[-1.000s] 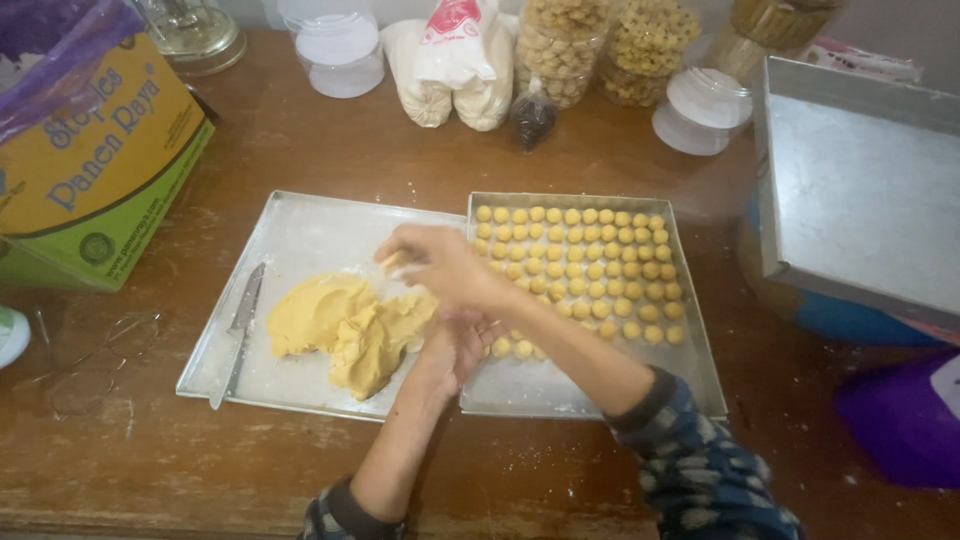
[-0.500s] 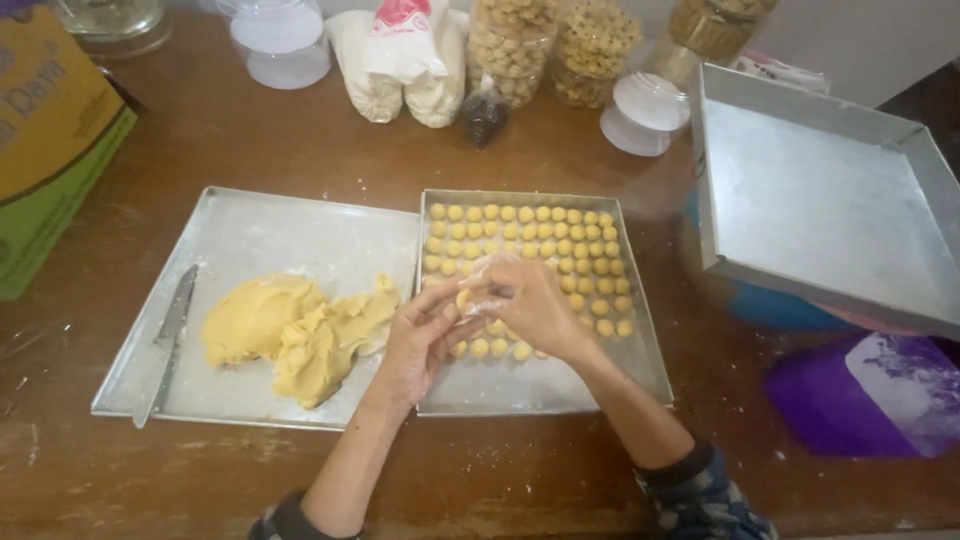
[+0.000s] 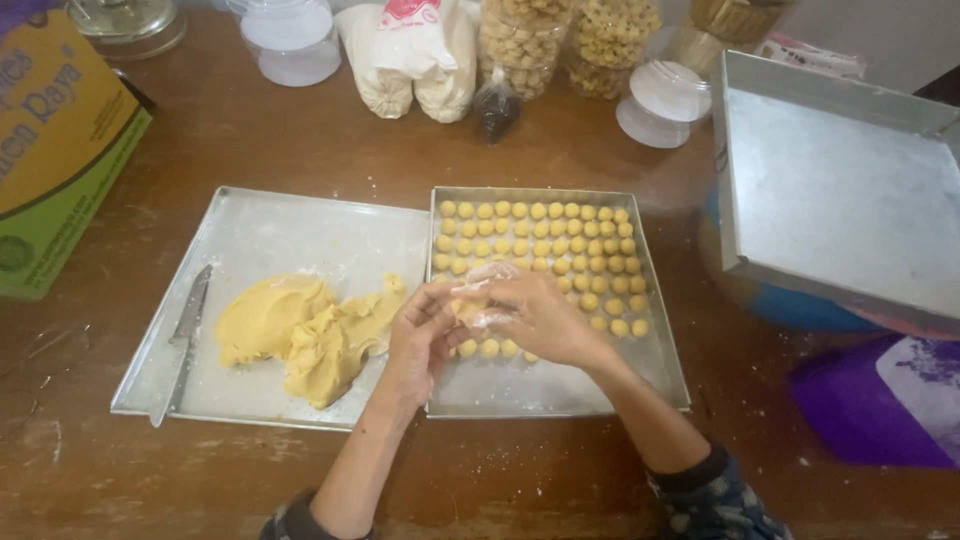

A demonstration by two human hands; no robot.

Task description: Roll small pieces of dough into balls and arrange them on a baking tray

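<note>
Hands first: the left hand (image 3: 425,335) and the right hand (image 3: 535,315) are pressed together over the near left part of the filled tray (image 3: 660,370), fingers curled round a small bit of dough (image 3: 468,310) that I can only half see between them; a second ago the right hand was out over the dough lump, half a second ago the two hands had met, and now they have drawn in closer, so a piece has been pinched off and looks to be in the rolling stage.

Going from the left edge of the counter (image 3: 250,130): a yellow and green carton (image 3: 60,150) lies at the far left; next comes a flat floured tray (image 3: 290,230) with a knife (image 3: 180,340) along its left rim and the yellow dough lump (image 3: 300,330) on its near half; just beside it, touching, the filled tray carries neat rows of dough balls (image 3: 540,240) across its far half, the near rows unfinished; jars and flour bags (image 3: 415,60) line the far edge; an empty square tray (image 3: 840,190) sits tilted at the right edge.
</note>
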